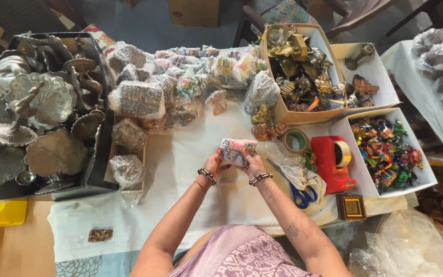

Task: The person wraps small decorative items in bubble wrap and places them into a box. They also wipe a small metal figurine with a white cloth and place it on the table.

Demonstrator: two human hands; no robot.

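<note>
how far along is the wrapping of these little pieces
Done: a heap of bubble-wrapped bundles lies along the back of the white cloth. In hand: the left hand and right hand both hold one small colourful packet. Left: loose brass figures in the open box and colourful pieces in the white tray appear unwrapped.

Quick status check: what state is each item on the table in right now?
small packet: held up in both hands
left hand: gripping the packet
right hand: gripping the packet
tape dispenser: standing, roll loaded
scissors: lying flat, partly covered
box of coloured trinkets: open, full
box of brass figures: open, full
</note>
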